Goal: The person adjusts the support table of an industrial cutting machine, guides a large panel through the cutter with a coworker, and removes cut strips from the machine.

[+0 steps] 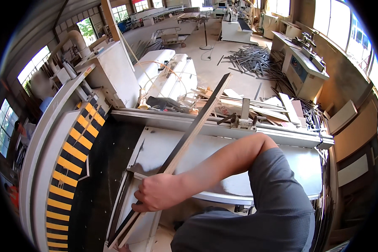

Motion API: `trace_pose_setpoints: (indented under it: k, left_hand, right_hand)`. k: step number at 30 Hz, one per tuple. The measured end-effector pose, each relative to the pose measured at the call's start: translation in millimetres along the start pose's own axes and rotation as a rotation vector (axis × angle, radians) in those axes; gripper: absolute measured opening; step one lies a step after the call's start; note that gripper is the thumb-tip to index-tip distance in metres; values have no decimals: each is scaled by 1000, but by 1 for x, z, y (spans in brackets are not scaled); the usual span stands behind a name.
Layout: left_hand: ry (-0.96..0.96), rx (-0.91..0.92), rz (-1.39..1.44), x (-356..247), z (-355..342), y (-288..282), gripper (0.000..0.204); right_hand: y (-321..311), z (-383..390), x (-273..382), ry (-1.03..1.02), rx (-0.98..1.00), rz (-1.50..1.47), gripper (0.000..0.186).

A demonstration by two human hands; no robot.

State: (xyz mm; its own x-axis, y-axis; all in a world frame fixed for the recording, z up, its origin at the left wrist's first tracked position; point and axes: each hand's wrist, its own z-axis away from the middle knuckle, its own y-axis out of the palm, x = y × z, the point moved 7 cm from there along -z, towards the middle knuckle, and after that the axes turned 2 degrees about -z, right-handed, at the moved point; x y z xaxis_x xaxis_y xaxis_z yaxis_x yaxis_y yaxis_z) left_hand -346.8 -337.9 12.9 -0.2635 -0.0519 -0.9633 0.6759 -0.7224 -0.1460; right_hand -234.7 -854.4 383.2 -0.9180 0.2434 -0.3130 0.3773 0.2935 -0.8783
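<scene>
My right hand [159, 193] is closed around several long, narrow wooden strips [193, 128] with dark faces and pale edges. They slant from the lower left up to the far middle, crossing over a metal fence. Below my fist their near ends spread slightly apart. Beneath them lies the pale metal table [235, 157] of a large saw-like machine. At the lower edge, by the strips' near ends, a small patch of skin may be my left hand [124, 248]; its fingers cannot be made out.
A metal fence [290, 135] with a clamp-like stop [243, 117] runs across the table. Left of the dark machine bed [94, 197] stands a beam with yellow-black stripes [69, 170]. Wood offcuts [277, 107] lie beyond the fence. Another person [25, 130] is at the far left.
</scene>
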Motion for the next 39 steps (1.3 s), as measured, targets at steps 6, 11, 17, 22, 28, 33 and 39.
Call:
trace_pose_setpoints:
  k: [6, 11, 17, 22, 28, 33, 39]
  left_hand:
    - [-24, 93, 105, 41, -8, -14, 58]
    - [104, 39, -29, 70, -5, -118, 61]
    - [471, -330, -490, 60, -11, -151, 42]
    - [479, -272, -976, 78, -20, -146, 31]
    - [631, -365, -1126, 77, -21, -143, 36]
    - [797, -508, -1220, 74, -21, -151, 40]
    - [975, -638, -1285, 64, -33, -144, 45]
  right_hand:
    - [-79, 108, -214, 336, 15, 336, 30]
    - [-289, 374, -374, 2122, 93, 762, 76]
    - [-165, 354, -321, 1694, 257, 778, 69]
    - [0, 323, -252, 1505, 176, 375, 63]
    - [146, 334, -183, 1525, 346, 40, 66]
    - [225, 316, -149, 1596, 337, -125, 68]
    - [293, 299, -139, 1729, 344, -182, 80]
